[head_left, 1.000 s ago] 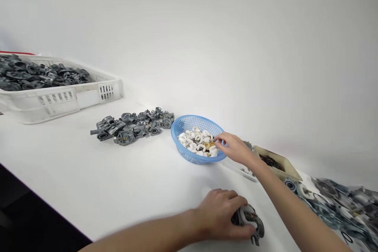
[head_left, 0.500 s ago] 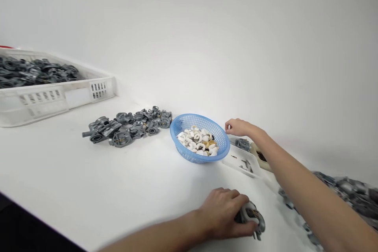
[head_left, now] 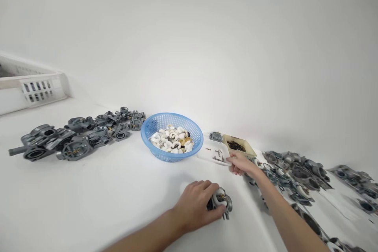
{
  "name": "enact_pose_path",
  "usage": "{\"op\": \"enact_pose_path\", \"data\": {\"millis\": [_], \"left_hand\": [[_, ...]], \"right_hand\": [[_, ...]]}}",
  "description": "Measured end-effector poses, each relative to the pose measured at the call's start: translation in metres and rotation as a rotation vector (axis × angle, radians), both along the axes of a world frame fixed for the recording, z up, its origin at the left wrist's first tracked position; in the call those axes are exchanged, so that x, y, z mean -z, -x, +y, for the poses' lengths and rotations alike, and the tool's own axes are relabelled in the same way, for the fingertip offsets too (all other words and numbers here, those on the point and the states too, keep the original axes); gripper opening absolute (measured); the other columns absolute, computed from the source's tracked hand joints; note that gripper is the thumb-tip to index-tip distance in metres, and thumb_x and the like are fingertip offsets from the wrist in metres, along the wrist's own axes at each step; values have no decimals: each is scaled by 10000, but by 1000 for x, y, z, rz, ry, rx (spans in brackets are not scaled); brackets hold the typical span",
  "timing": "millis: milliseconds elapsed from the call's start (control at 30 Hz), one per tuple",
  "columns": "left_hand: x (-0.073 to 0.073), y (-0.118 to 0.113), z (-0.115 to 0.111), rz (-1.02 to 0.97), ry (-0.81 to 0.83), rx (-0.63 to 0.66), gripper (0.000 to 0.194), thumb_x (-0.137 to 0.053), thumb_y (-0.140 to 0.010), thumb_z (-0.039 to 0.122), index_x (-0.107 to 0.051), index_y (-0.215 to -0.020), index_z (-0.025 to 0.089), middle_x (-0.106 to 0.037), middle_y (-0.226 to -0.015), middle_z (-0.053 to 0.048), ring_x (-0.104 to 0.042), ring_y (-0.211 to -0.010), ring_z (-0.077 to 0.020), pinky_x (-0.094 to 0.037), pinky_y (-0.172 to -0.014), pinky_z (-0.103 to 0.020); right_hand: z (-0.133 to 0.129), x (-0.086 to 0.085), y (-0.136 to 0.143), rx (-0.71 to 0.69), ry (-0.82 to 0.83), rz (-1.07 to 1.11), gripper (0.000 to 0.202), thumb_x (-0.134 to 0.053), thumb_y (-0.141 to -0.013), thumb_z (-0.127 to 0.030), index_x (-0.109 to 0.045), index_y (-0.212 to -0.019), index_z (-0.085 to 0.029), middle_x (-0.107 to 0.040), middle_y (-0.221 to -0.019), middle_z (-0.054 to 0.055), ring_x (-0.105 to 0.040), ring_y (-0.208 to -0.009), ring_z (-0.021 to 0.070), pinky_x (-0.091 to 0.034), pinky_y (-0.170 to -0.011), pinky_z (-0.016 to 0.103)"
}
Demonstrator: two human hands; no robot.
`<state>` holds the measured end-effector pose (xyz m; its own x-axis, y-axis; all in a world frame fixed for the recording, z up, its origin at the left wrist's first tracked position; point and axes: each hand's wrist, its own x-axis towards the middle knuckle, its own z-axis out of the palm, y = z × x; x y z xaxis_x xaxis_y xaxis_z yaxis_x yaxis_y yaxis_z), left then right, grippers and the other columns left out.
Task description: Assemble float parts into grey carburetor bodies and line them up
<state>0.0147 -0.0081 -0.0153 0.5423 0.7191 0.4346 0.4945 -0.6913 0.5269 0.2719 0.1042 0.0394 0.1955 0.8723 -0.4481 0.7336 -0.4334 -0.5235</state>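
My left hand (head_left: 197,204) rests on the white table, closed around a grey metal carburetor body (head_left: 221,201). Farther back, my right hand (head_left: 240,163) sits at the near right corner of a small white tray (head_left: 211,156) holding a few small metal pins. Its fingers are curled; whether they pinch anything is not clear. A blue plastic basket (head_left: 172,136) with several white and tan rings stands just left of that tray.
A tan tray (head_left: 238,145) of dark rings sits behind the white tray. Grey carburetor bodies lie in a row at the left (head_left: 73,136) and in a heap at the right (head_left: 298,173). A white slotted crate (head_left: 32,88) stands far left.
My right hand left the blue basket, passed behind it, then came down to the white tray's corner. The view swung right. My left hand kept its hold.
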Motion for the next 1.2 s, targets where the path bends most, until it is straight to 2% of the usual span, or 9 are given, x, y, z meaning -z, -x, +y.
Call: {"op": "enact_pose_path", "data": {"millis": [133, 233, 333, 500, 667, 833, 1000, 1067, 1200], "left_hand": [[-1, 1, -1, -1, -13, -6, 277, -685, -888, 388, -618, -1112, 238, -727, -942, -19, -710, -826, -247, -550, -767, -361], [-1, 1, 0, -1, -22, -9, 271, -683, -889, 379, -616, -1112, 240, -729, -947, -18, -711, -831, -252, -555, -770, -370], [-1, 1, 0, -1, -31, -12, 276, -677, -895, 371, -609, -1131, 243, -735, -974, -23, -718, -850, -261, -562, -784, -388], [2, 1, 1, 3, -42, -1, 277, -656, -913, 355, -596, -1161, 246, -738, -1023, -33, -724, -884, -268, -571, -803, -407], [5, 1, 3, -16, -92, -5, 286, -660, -915, 326, -586, -1179, 244, -743, -1016, -32, -730, -866, -257, -581, -762, -391], [6, 1, 4, -22, -128, 0, 300, -668, -911, 314, -575, -1188, 247, -746, -1023, -30, -733, -862, -251, -592, -753, -387], [8, 2, 4, -33, -135, -7, 310, -664, -911, 318, -569, -1198, 253, -743, -1022, -30, -734, -866, -258, -600, -758, -402], [9, 1, 4, -44, -133, -4, 317, -667, -905, 313, -569, -1201, 254, -743, -1036, -32, -736, -882, -264, -604, -765, -412], [8, 1, 3, -45, -125, 4, 306, -662, -905, 306, -574, -1193, 254, -742, -1032, -30, -737, -877, -268, -606, -760, -423]], "right_hand": [[-24, 29, -6, 95, -191, 245, 312, -613, -1025, -385, -625, -1233, -153, -689, -1084, 61, -690, -836, 165, -607, -724, 332], [-36, 44, -10, 145, -322, 382, 277, -594, -1035, -394, -636, -1138, -140, -684, -909, 16, -649, -660, 114, -566, -597, 259], [-44, 57, -11, 174, -460, 499, 349, -636, -967, -520, -575, -981, -176, -672, -724, -24, -635, -533, 117, -503, -493, 224], [-52, 71, -11, 219, -612, 583, 615, -697, -693, -772, -392, -854, -262, -679, -562, -18, -593, -394, 160, -377, -363, 207], [-51, 75, -11, 192, -616, 541, 605, -647, -706, -783, -374, -867, -268, -703, -571, 0, -551, -360, 147, -328, -338, 198], [-54, 68, -10, 124, -533, 382, 430, -563, -839, -661, -406, -873, -262, -692, -567, -7, -558, -370, 155, -314, -341, 208], [-53, 40, -25, 16, -517, 82, 252, -560, -949, -470, -532, -988, -223, -609, -542, -59, -574, -453, 155, -436, -471, 253], [-45, 26, -32, -74, -514, -30, 219, -596, -973, -398, -586, -1059, -197, -637, -655, -39, -639, -613, 167, -519, -609, 290], [-15, 2, -36, -326, -362, -149, 253, -654, -996, -359, -663, -1147, -157, -693, -1100, 61, -683, -937, 194, -586, -839, 393]]}}
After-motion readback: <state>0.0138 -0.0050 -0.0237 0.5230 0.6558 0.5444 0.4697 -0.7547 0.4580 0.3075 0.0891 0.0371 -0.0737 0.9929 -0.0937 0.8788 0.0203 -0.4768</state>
